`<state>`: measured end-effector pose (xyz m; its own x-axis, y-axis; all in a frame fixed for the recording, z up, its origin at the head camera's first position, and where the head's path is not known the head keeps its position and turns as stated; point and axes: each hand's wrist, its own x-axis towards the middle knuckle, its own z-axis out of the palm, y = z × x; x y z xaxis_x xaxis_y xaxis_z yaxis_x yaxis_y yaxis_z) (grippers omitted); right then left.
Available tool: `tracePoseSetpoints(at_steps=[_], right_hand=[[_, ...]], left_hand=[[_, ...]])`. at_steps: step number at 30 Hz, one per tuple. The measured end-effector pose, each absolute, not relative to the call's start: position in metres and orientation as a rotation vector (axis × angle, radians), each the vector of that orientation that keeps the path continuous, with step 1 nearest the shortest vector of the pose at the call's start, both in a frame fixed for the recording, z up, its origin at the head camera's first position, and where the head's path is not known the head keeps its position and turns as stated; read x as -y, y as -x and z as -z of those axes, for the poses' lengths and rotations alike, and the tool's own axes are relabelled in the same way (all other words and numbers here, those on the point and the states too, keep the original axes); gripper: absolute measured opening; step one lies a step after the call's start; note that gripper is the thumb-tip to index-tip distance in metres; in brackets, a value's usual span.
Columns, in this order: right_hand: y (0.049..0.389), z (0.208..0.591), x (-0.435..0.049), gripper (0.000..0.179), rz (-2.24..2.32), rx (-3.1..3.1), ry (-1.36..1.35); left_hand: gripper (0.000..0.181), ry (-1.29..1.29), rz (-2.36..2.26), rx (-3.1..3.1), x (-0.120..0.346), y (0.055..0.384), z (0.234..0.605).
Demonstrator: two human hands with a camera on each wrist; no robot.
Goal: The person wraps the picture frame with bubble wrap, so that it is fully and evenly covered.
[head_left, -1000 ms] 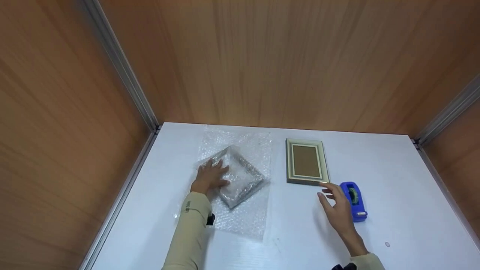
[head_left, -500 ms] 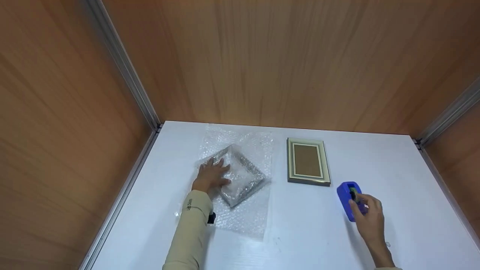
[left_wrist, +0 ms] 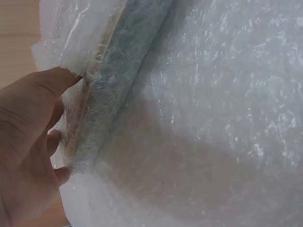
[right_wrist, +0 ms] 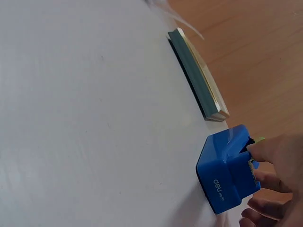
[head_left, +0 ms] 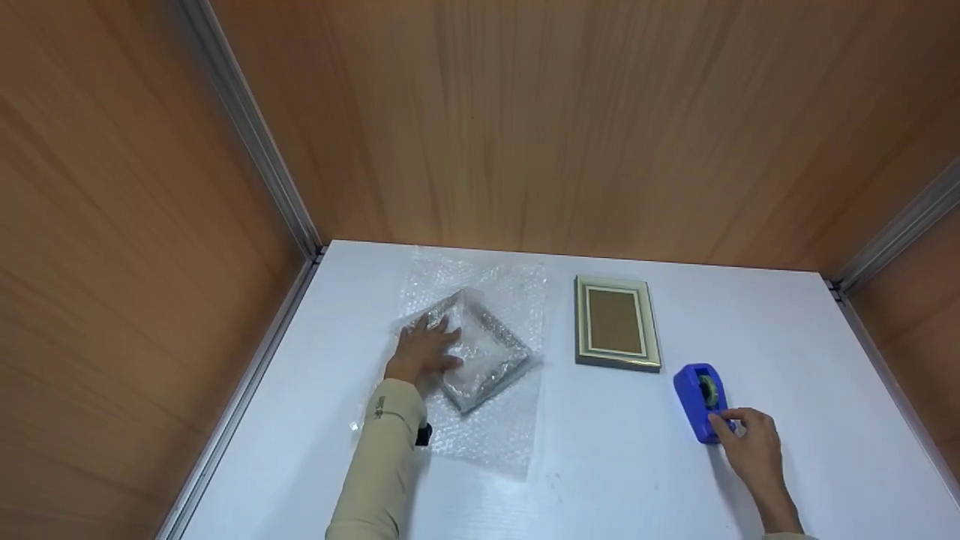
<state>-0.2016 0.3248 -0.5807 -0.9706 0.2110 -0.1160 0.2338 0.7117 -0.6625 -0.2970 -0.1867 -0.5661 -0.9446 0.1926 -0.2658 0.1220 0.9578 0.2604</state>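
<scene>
Blue tape dispenser [head_left: 691, 405], at the right of the table: the thumb and forefinger of the right hand [head_left: 754, 448] pinch at its cutter end; whether a strip of tape lies between them is too small to tell. A greenish roll [head_left: 709, 391] sits in its hollow, and the right wrist view shows "deli" on its end. Left hand [head_left: 421, 352], fingers spread, presses on a bubble-wrapped frame [head_left: 480, 352], which lies flat and turned cornerwise on a larger sheet of bubble wrap [head_left: 491, 450]. Between wrapped frame and dispenser, farther back, lies a second, pale frame [head_left: 615, 321] with a brown centre. White table [head_left: 600, 442] beneath; wood-grain panels [head_left: 495, 127] with metal corner rails [head_left: 259, 146] enclose it.
</scene>
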Motion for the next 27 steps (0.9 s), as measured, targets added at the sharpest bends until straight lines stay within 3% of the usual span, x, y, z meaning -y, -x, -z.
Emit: tracePoseSetpoints(at_steps=[7, 17, 27], right_hand=[[0.207, 0.573, -0.329, 0.065, 1.083, -2.774, -0.367], [0.211, 0.566, -0.330, 0.045, 1.089, -2.797, -0.411], [0.208, 0.574, -0.335, 0.063, 1.298, -2.556, -0.537]], left_hand=[[0.064, -0.207, -0.386, -2.803, 0.186, 0.297, 0.566], [0.065, -0.214, -0.335, -2.800, 0.186, 0.300, 0.565], [0.065, -0.185, -0.389, -2.791, 0.186, 0.299, 0.566]])
